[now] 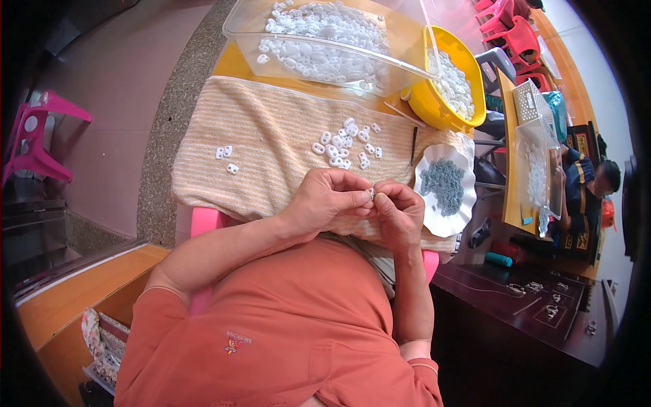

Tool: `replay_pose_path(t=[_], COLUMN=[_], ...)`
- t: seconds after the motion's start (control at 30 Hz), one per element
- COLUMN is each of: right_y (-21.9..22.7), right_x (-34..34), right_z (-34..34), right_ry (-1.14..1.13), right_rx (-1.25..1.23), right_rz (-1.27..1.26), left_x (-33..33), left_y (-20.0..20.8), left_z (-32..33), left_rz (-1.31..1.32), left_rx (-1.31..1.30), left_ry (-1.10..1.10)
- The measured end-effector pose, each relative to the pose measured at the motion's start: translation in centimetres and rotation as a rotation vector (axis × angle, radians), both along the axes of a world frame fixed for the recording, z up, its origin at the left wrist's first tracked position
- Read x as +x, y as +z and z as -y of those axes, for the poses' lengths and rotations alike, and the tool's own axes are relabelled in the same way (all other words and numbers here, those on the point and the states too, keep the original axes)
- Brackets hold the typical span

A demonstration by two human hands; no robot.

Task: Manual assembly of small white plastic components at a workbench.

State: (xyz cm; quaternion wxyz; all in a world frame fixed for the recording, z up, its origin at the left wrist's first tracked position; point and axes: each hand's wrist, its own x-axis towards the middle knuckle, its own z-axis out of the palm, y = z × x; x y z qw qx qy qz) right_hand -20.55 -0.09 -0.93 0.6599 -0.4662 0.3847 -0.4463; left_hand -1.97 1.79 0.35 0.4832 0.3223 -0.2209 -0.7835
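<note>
Both of my hands meet over the near edge of a striped towel point(237, 149). My left hand point(324, 197) and my right hand point(401, 211) pinch a small white plastic piece point(371, 193) between their fingertips; the fingers cover most of it. Just beyond my hands lies a loose cluster of white two-hole plastic pieces point(337, 144). Several more white pieces point(224, 152) lie apart at the left of the towel. Right of my right hand, a white wavy-rimmed dish point(437, 226) holds a heap of small grey-blue parts point(444, 184). A thin dark stick point(413, 146) lies beside the dish.
At the far side, a clear plastic bin point(308, 37) holds many white pieces, and a yellow tub point(424, 102) holds more. A thin white stick point(405, 114) lies before the tub. A pink stool point(44, 136) stands at left. Another person point(583, 180) sits at a table at right.
</note>
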Motion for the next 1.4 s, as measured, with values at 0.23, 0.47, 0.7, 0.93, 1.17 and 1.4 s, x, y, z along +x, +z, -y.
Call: replay_pose_path(t=[0.23, 0.47, 0.7, 0.93, 1.17, 1.4], right_y=[0.3, 0.5, 1.6, 4.1, 4.1, 2.6], right_x=[0.1, -0.1, -0.2, 0.4, 3.0, 4.2], right_z=[0.0, 0.1, 0.4, 3.9, 7.7, 8.9], right_ry=[0.002, 0.035, 0.014, -0.013, 0.077, 0.057], right_rx=[-0.015, -0.003, -0.003, -0.146, -0.571, -0.729], right_rz=[-0.005, 0.009, -0.054, -0.473, -0.931, -1.135], left_x=[0.0, 0.1, 0.2, 0.4, 0.6, 0.7], left_y=[-0.1, -0.1, -0.1, -0.1, -0.1, 0.0], left_z=[0.0, -0.1, 0.0, 0.1, 0.2, 0.3], left_rz=[-0.007, -0.023, -0.014, -0.008, 0.024, 0.019], left_rx=[0.000, -0.001, 0.031, -0.004, 0.016, 0.039], left_ry=[0.000, -0.005, -0.022, 0.031, 0.045, 0.050])
